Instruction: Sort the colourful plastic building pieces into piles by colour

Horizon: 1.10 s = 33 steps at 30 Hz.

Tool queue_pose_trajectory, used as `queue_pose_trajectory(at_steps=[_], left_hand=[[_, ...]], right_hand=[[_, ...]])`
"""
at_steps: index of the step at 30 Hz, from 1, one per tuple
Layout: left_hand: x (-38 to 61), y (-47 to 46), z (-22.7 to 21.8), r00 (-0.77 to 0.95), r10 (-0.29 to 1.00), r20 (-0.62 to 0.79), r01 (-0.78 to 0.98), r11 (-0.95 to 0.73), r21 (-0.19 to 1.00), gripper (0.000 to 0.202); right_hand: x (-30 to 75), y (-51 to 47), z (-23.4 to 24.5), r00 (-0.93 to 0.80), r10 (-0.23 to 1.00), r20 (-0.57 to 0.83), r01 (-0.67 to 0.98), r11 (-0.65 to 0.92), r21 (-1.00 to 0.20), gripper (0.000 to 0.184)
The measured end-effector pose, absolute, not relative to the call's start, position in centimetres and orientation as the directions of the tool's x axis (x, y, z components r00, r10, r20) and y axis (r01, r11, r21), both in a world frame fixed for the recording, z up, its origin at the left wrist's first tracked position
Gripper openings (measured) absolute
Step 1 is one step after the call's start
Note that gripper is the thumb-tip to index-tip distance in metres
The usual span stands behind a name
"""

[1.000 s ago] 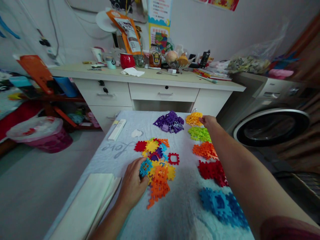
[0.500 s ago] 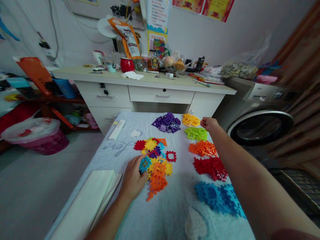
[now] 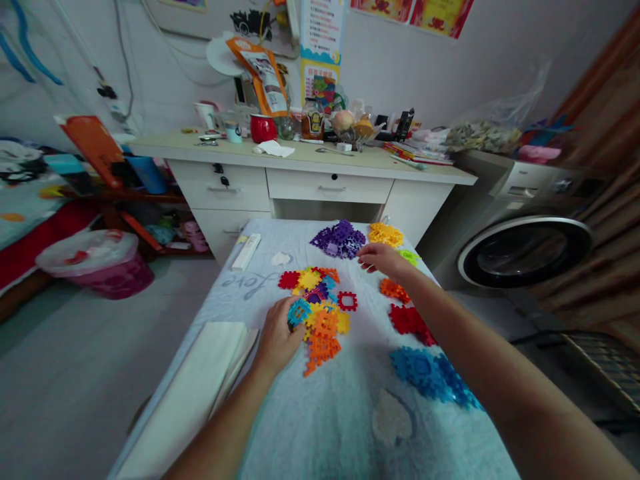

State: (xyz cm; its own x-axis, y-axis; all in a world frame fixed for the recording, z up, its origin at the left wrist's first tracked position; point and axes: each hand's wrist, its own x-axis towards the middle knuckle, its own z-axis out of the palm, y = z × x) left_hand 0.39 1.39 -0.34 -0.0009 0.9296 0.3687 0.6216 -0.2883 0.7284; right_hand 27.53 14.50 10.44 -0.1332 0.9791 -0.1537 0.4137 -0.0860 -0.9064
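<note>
Over bare cloth (image 3: 369, 285) edging purple heap (image 3: 338, 238), right hand (image 3: 381, 258), grip unclear; left hand (image 3: 279, 335) clamped on blue piece (image 3: 299, 311).

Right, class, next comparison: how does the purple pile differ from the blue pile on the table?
The purple pile sits toward the table's far end; the blue pile lies much nearer the camera. The purple pile is close to the right hand; the blue pile lies alongside the right forearm. Both consist of pieces with notched edges.
</note>
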Motion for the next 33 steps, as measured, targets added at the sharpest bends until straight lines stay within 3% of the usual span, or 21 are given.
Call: queue_pose_trajectory(at_steps=[3, 8, 14, 20, 24, 27, 30, 33], left_hand=[[0.4, 1.5, -0.5, -0.018, 0.93, 0.366, 0.625, -0.275, 0.73, 0.05], [0.3, 1.5, -0.9, -0.037, 0.921, 0.388, 0.626, -0.281, 0.727, 0.051], [0.3, 1.5, -0.7, -0.041, 0.913, 0.406, 0.633, -0.291, 0.717, 0.054], [0.3, 1.5, -0.8, -0.043, 0.923, 0.381, 0.646, -0.266, 0.716, 0.053], [0.3, 1.5, -0.9, -0.037, 0.927, 0.374, 0.648, -0.262, 0.715, 0.053], [0.3, 1.5, -0.9, -0.029, 0.931, 0.365, 0.647, -0.26, 0.716, 0.053], [0.3, 1.6, -1.1, -0.034, 0.931, 0.364, 0.644, -0.258, 0.72, 0.051], [0.2, 1.6, -1.3, -0.032, 0.931, 0.363, 0.645, -0.258, 0.719, 0.049]], right_hand=[[24.0, 13.2, 9.0, -0.318, 0.934, -0.161, 0.661, 0.097, -0.744, 0.011], [18.8, 12.4, 7.2, -0.429, 0.903, -0.029, 0.811, 0.371, -0.452, 0.021], [15.2, 11.8, 6.3, -0.388, 0.922, -0.002, 0.897, 0.377, -0.231, 0.054], [14.3, 11.7, 6.5, -0.374, 0.927, -0.015, 0.918, 0.368, -0.145, 0.032], [15.0, 12.5, 6.9, -0.346, 0.938, 0.016, 0.922, 0.343, -0.182, 0.029], [17.2, 14.0, 7.3, -0.299, 0.949, 0.104, 0.907, 0.317, -0.278, 0.028], [21.1, 16.3, 7.6, -0.179, 0.974, 0.136, 0.828, 0.224, -0.513, 0.024], [26.1, 19.0, 7.8, 0.053, 0.997, 0.06, 0.591, 0.017, -0.807, 0.015]])
